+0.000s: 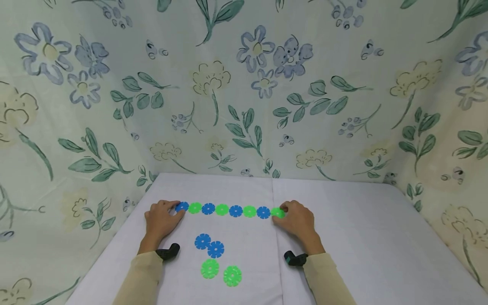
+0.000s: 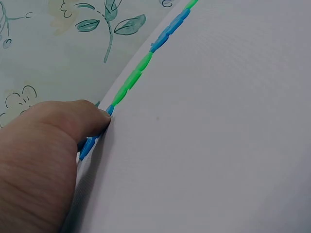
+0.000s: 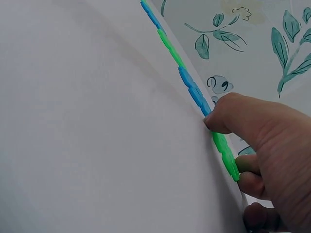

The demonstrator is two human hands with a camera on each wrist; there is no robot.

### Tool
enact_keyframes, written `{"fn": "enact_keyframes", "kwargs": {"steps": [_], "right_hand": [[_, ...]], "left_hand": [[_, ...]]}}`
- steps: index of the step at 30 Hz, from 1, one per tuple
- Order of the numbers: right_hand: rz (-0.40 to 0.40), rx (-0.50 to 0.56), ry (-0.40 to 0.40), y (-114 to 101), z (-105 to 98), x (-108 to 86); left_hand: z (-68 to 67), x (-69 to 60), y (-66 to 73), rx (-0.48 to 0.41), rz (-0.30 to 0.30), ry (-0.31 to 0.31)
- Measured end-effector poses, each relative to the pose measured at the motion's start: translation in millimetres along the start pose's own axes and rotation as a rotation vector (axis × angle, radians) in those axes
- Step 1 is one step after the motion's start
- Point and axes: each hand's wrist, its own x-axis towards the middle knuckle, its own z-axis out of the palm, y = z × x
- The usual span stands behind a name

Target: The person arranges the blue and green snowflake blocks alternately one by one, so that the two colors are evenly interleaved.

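A straight row of notched plastic discs, blue and green by turns, runs across the table between the two hands. At its left end my left hand point(image 1: 162, 218) pinches a blue disc point(image 2: 88, 147) between thumb and fingers. My right hand point(image 1: 296, 220) grips the green disc point(image 1: 277, 212) at the opposite end, its thumb close to the join with a blue disc point(image 1: 263, 212). Both wrist views show the row nearly edge-on, with neighbouring discs touching. Parts of the two end discs are hidden by the fingers.
Nearer the body, two loose blue discs point(image 1: 215, 249) touch or overlap, with two separate green discs point(image 1: 232, 276) below them. A white cloth point(image 1: 366, 237) with a crease covers the table. Floral fabric point(image 1: 244, 106) hangs behind and at both sides.
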Motion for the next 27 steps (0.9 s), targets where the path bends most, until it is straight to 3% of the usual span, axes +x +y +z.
{"fn": "enact_keyframes", "kwargs": {"steps": [15, 27], "right_hand": [[-0.001, 0.005, -0.022, 1, -2, -0.6], [-0.011, 0.006, -0.086, -15, -31, -2.4]], "left_hand": [[0.8, 0.4, -0.3, 0.002, 0.003, -0.001], [0.4, 1.1, -1.9, -0.001, 0.004, -0.014]]}}
